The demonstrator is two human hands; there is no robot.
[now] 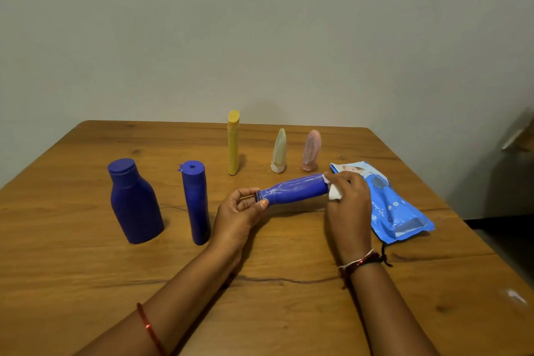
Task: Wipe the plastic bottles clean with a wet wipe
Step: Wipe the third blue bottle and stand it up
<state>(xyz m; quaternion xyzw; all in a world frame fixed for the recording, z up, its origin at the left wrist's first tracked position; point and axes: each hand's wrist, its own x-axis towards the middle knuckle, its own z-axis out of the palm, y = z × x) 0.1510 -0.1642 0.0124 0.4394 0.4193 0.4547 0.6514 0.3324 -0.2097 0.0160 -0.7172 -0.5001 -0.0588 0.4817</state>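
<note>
The left hand's fingers are pinching the neck of a capless blue bottle, holding it level above the surface; the right hand is gripping a white wipe against its base. Five bottles are standing behind, seemingly waiting. I cannot tell whether any holds anything.

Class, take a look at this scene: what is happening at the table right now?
A person is cleaning a blue bottle, held sideways above the wooden table. The left hand pinches its neck while the right hand presses a white wet wipe against its base. Five other bottles stand upright behind and to the left, untouched. A blue wipes packet lies to the right.
</note>
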